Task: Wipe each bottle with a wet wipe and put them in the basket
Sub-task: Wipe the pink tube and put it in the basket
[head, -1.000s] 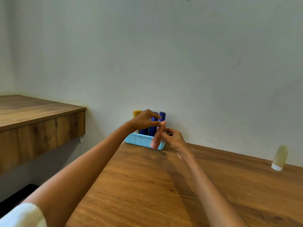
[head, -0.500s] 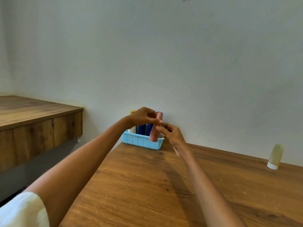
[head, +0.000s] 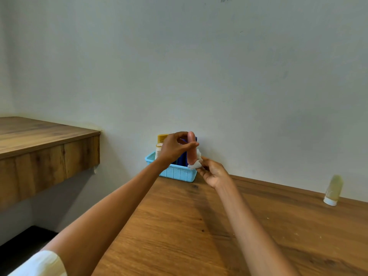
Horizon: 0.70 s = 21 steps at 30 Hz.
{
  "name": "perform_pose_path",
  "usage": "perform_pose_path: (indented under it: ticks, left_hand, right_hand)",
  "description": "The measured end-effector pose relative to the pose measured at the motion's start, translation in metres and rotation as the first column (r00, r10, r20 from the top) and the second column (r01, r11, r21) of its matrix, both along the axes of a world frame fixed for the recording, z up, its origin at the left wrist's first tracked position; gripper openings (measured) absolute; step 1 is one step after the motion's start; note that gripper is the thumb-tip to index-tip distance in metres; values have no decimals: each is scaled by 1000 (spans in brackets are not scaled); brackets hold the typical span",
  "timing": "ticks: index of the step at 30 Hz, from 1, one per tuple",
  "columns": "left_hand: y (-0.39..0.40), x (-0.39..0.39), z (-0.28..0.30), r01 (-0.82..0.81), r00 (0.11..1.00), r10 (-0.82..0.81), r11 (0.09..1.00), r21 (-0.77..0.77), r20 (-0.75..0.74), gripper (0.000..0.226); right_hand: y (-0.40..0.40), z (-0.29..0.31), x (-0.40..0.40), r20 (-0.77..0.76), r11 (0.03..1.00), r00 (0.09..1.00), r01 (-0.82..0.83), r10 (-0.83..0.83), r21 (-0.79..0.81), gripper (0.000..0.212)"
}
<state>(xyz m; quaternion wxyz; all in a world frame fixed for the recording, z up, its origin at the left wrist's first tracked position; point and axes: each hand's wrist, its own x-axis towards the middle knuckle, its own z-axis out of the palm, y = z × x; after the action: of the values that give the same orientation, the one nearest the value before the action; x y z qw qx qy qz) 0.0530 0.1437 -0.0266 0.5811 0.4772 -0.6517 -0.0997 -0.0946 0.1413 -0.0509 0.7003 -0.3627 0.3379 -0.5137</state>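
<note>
Wooden worktop (head: 199, 226) against pale wall. Pink bottle (head: 191, 148) upright, pinched by left hand (head: 173, 149) over basket (head: 175, 172) at far-left corner; right hand (head: 212, 172) clutching wet wipe (head: 196, 164) at its base. Light pinch, damp surface: could slip, toppling bottles below.

Wooden table (head: 229, 236) – blue basket (head: 177, 173), pale bottle (head: 333, 190)

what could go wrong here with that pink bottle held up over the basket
The left hand pinches the pink bottle only near its top while the right hand rubs the wipe at its base, so it might slip. The basket sits at the table corner and could be nudged off.
</note>
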Motion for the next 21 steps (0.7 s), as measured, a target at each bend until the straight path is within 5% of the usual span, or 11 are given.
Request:
perform_pose_path:
  ticks: [8,12,21]
  left_hand:
    - [-12,7,-5,-169,983,168,986,1,78,47]
    - [-26,28,0,-328,925,303,941,83,229,47]
    - [-57,56,14,-476,688,339,878,46,642,59]
  right_hand:
    - [1,-1,-3,51,998,998,23,-26,52,24]
    - [3,3,0,22,997,997,71,-71,12,40]
    - [-7,-3,-1,22,996,996,89,-89,-2,40]
